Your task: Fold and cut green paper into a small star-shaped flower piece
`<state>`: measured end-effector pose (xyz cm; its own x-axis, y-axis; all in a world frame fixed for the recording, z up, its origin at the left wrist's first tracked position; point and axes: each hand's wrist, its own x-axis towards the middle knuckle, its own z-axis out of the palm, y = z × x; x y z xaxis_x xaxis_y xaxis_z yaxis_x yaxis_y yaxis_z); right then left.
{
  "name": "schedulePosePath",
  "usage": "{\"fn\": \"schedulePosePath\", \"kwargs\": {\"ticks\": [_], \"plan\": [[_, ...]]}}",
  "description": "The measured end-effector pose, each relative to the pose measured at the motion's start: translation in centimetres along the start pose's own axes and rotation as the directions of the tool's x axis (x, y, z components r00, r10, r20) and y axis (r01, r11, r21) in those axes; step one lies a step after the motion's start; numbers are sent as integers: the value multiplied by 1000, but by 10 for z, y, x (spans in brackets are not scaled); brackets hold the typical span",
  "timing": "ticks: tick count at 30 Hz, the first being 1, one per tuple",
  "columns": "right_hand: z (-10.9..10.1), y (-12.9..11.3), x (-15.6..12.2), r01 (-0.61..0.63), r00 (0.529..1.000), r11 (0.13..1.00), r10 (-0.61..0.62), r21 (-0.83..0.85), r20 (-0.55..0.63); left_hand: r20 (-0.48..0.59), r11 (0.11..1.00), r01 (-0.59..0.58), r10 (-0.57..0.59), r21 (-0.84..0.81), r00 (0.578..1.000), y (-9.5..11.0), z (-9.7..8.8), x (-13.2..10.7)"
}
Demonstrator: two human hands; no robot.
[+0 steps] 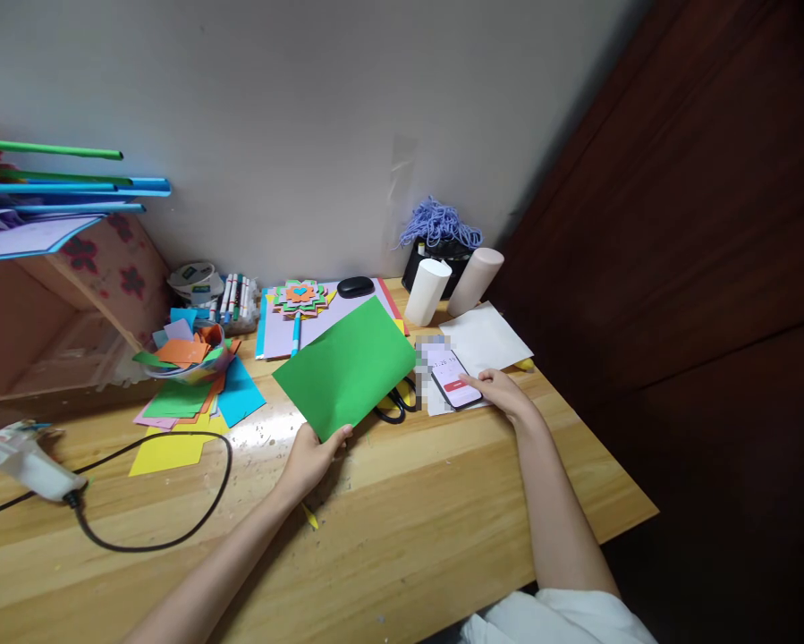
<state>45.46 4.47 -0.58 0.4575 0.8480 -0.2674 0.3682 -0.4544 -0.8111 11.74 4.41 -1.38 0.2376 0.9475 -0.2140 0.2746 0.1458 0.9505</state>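
a: how far is the work, as much as can be seen?

b: one piece looks finished: the paper flower (300, 295) on its blue stem (296, 335), lying behind the green sheet (348, 367) and a little to its left. the layers are stacked, with a heart in the middle. the green sheet seems to be only at its beginning, because no cut is visible in it.

a: and where is this sheet?

b: it is in the left hand (314, 458), above the surface (402, 510). the fingers pinch its near corner, with the thumb on top.

a: what about the right hand (509, 395)?

b: it touches the phone (450, 371), to the right of the green sheet, near a red button on the screen. whether these fingers also grip the phone, one cannot tell.

a: are the tools in use?

b: no. the scissors (393, 419), of which only the black handles show, are just beside the green sheet's right edge. the white glue gun (39, 467) is well to its left, also untouched.

a: so what is left?

b: on the green sheet, no shaping or gluing shows; how much remains cannot be judged.
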Motion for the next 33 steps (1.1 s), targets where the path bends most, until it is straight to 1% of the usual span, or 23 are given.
{"fn": "schedulePosePath", "kwargs": {"ticks": [2, 6, 9, 12, 14, 19, 27, 33], "plan": [[-4, -3, -2, 14, 999, 999, -15, 29, 30, -4, 1000, 4, -4, 1, 1000, -2, -1, 1], [-16, -5, -6, 21, 999, 999, -23, 48, 45, -33, 1000, 1, -1, -1, 999, -2, -2, 1], [-23, -1, -8, -11, 996, 1000, 11, 11, 87, -54, 1000, -3, 3, 3, 999, 0, -2, 0], [-27, 5, -8, -37, 988, 998, 45, -55, 145, -51, 1000, -2, 3, 8, 999, 2, -1, -1], [-27, 9, -6, -31, 985, 998, 41, -59, 165, -44, 1000, 1, -1, 4, 999, 1, 0, -1], [-24, 14, -3, -33, 978, 999, 34, -8, 207, -56, 1000, 6, -6, 7, 998, 0, 0, -1], [-22, 14, -3, -21, 982, 999, 25, -25, 189, -35, 1000, -15, 16, 13, 999, -2, -1, -1], [-20, 14, -2, -14, 979, 998, 25, -55, 200, -35, 1000, 7, -6, 15, 999, 0, -1, -3]]}}
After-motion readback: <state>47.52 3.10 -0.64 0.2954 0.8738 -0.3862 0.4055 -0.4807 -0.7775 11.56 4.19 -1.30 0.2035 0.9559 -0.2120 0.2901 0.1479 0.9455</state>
